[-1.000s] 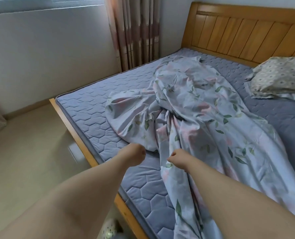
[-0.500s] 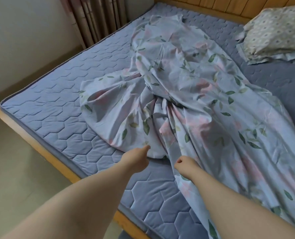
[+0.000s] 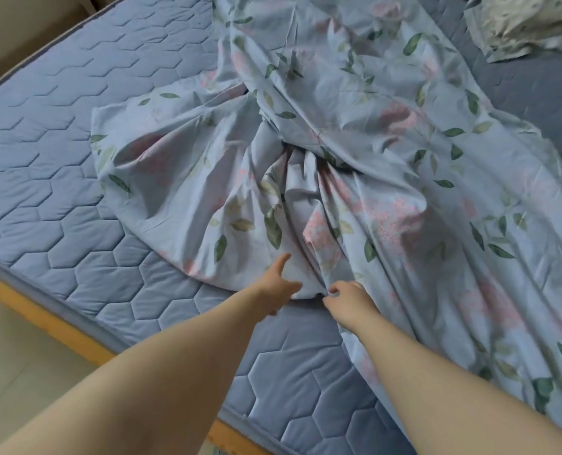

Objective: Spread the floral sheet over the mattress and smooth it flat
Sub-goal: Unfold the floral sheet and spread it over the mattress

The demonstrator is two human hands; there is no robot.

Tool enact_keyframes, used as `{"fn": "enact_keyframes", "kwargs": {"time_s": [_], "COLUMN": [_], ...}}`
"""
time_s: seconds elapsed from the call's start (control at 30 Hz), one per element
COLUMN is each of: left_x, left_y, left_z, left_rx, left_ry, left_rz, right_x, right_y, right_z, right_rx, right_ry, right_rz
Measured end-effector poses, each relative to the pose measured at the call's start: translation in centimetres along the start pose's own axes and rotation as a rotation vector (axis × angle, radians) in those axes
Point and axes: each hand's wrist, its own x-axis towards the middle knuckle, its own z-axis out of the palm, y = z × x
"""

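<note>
Of the person only two arms and hands are seen. The bare left forearm (image 3: 174, 372) and the bare right forearm (image 3: 437, 372) are uncovered along all their visible length. They are smooth, broad at the lower edge of the view and narrower toward the wrists. The bare left hand (image 3: 278, 285) and the bare right hand (image 3: 350, 302) look small beside the arms, with short rounded fingers. The nails are too small to describe.
</note>
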Motion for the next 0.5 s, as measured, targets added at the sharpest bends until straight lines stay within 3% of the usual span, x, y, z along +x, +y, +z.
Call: {"fn": "enact_keyframes", "kwargs": {"time_s": [0.1,0.27,0.43,0.5], "left_x": [1.9,5.5,7.2,7.0], "left_y": [1.1,1.9,1.9,1.9], "left_z": [0.9,2.1,2.1,1.8], "left_rx": [-0.126,-0.08,-0.444,-0.562], "left_ry": [-0.033,-0.072,-0.108,-0.075], "left_rz": [-0.04,-0.113,-0.321,-0.318], "right_x": [1.7,4.5,6.2,6.3], "right_y": [-0.3,-0.6,-0.6,-0.4], "right_z": [0.2,1.0,1.8,2.0], "right_rx": [-0.013,-0.039,-0.041,-0.015], "right_ry": [-0.008,-0.039,-0.079,-0.077], "right_rz": [-0.02,-0.023,-0.01,-0.005]}}
